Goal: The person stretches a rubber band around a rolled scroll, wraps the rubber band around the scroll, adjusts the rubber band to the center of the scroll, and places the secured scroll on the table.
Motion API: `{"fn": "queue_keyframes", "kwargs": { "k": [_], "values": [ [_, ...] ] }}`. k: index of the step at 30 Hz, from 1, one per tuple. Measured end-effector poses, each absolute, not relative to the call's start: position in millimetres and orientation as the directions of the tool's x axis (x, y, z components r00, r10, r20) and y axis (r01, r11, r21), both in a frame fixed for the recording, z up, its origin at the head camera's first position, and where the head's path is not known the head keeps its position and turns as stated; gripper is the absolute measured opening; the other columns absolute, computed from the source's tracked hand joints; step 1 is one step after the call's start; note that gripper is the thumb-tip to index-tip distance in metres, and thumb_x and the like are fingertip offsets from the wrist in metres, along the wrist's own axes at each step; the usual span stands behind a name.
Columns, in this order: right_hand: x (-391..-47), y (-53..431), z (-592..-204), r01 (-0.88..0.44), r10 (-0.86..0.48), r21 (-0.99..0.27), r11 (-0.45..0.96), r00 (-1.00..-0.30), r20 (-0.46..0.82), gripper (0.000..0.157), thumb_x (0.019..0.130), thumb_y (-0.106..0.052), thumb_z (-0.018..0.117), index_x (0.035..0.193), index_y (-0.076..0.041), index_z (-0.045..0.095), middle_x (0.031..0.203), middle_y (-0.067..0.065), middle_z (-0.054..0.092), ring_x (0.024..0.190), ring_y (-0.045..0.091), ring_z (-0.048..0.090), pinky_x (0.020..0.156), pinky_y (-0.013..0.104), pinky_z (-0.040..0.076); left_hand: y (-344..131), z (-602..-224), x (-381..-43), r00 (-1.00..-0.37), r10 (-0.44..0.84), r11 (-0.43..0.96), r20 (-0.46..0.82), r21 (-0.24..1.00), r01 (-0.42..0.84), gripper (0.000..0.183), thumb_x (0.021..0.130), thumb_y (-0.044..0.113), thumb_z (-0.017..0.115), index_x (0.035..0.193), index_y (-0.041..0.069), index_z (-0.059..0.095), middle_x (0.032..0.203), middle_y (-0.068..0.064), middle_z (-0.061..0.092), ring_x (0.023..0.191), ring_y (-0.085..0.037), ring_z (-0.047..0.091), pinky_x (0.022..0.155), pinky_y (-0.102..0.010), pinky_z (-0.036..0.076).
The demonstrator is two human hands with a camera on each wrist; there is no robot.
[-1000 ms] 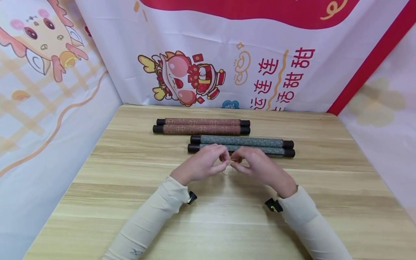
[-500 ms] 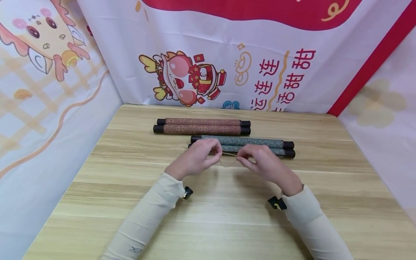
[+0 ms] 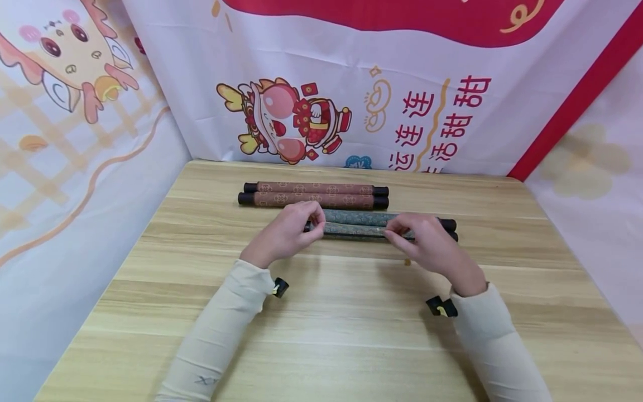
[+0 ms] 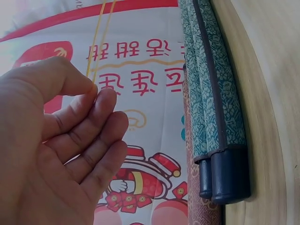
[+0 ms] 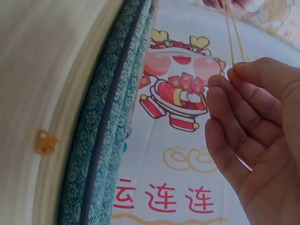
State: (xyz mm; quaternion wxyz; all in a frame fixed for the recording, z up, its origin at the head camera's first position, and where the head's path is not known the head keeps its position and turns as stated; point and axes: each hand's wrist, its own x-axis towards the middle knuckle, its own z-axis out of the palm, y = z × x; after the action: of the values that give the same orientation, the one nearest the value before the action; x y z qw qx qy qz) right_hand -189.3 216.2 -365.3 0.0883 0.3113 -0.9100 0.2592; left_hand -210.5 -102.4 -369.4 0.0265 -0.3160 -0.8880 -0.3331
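Note:
A thin yellow rubber band (image 4: 99, 40) runs in two strands between the hands, pulled long. My left hand (image 3: 288, 231) pinches one end between thumb and forefinger. The other end is pinched by my right hand (image 3: 432, 245); in the right wrist view the strands (image 5: 229, 33) rise from those fingertips. Just beyond and below the hands lies a pair of teal patterned scrolls (image 3: 361, 216) with black end knobs, partly hidden by both hands. On the table nearer than the scrolls sits a small tangled orange lump (image 5: 47, 142), close to the right hand.
Behind the teal pair lie two brown patterned scrolls (image 3: 313, 200), side by side. All rest on a wooden table (image 3: 331, 346). A printed cloth (image 3: 201, 128) stands along the back edge, with more cloth at both sides.
Both hands have moved apart, left hand leftward and right hand rightward, stretching the yellow band longer. The small orange lump now shows on the table. The scrolls have stayed in place.

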Motion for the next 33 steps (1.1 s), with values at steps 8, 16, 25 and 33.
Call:
{"fn": "queue_keyframes", "kwargs": {
  "k": [8,16,25,33],
  "values": [
    [-188.9,218.7,-363.0,-0.598,-0.509,-0.434,0.674,-0.802,0.313,0.007,0.101,-0.015,0.072,0.102,-0.010,0.077,0.093,-0.001,0.076,0.082,0.008,0.069,0.071,0.032,0.059,-100.5,-371.7,-211.2,-0.788,0.572,0.572,0.226,0.579,0.581,0.004,0.103,0.011,0.061,0.101,0.012,0.064,0.097,-0.001,0.067,0.092,-0.016,0.063,0.084,-0.034,0.056],
    [-190.2,220.0,-363.1,-0.567,-0.479,-0.441,0.696,-0.824,0.304,0.005,0.099,-0.014,0.074,0.101,-0.011,0.077,0.092,-0.002,0.076,0.080,0.008,0.068,0.069,0.029,0.058,-98.1,-372.8,-210.4,-0.788,0.580,0.578,0.206,0.578,0.576,0.006,0.104,0.013,0.062,0.104,0.010,0.067,0.100,-0.002,0.070,0.096,-0.017,0.065,0.089,-0.038,0.056],
    [-191.4,226.0,-362.4,-0.525,-0.467,-0.436,0.731,-0.851,0.242,0.008,0.101,-0.017,0.072,0.101,-0.012,0.077,0.090,-0.002,0.076,0.081,0.009,0.069,0.072,0.034,0.060,-94.5,-380.3,-215.6,-0.790,0.600,0.600,0.131,0.579,0.552,0.012,0.104,0.013,0.063,0.111,0.006,0.068,0.108,-0.005,0.070,0.105,-0.022,0.067,0.096,-0.041,0.057],
    [-195.1,235.5,-354.9,-0.499,-0.462,-0.432,0.751,-0.865,0.196,0.007,0.101,-0.014,0.071,0.100,-0.009,0.076,0.089,0.000,0.076,0.079,0.010,0.068,0.074,0.035,0.061,-87.4,-377.4,-229.3,-0.781,0.618,0.645,0.087,0.512,0.567,0.016,0.104,0.014,0.062,0.116,0.005,0.069,0.112,-0.005,0.070,0.110,-0.020,0.066,0.100,-0.040,0.056]
  ]
}}
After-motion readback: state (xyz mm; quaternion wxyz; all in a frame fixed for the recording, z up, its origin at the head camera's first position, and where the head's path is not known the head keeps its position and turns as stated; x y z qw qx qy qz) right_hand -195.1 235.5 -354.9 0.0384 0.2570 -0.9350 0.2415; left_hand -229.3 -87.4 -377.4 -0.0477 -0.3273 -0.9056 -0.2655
